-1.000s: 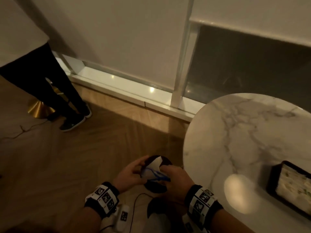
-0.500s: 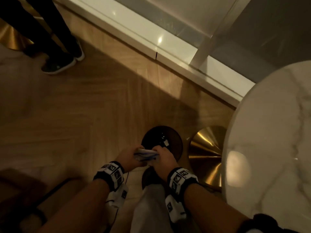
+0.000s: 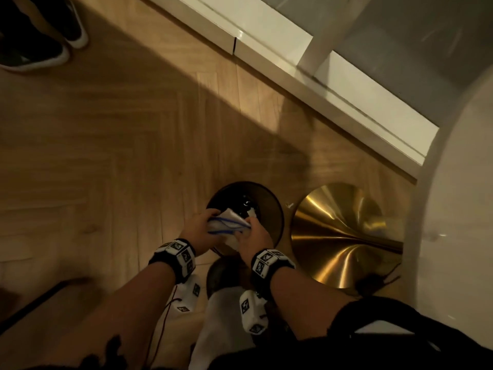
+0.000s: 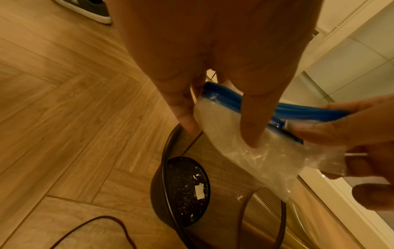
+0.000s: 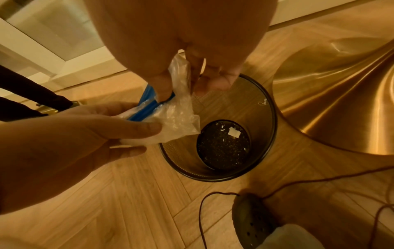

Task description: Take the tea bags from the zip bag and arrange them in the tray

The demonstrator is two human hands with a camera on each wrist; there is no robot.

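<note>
Crinkled clear zip bag (image 3: 229,225) with blue seal, pinched by left hand (image 3: 198,231) and right hand (image 3: 253,237), above round black mesh bin (image 5: 264,107).

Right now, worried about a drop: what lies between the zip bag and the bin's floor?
Only open air: in the right wrist view the zip bag hangs over the mesh bin, paper scraps on its floor.

No words or numbers can be read anywhere here. The wrist bands (image 3: 174,254) carry black-and-white square code markers, patterns rather than lettering. Inside the mesh bin (image 5: 265,118), near its rim, sits a small pale mark, perhaps a maker's logo, too small to make out. The zip bag (image 4: 230,134) shows only a blue closure strip, no print.
</note>
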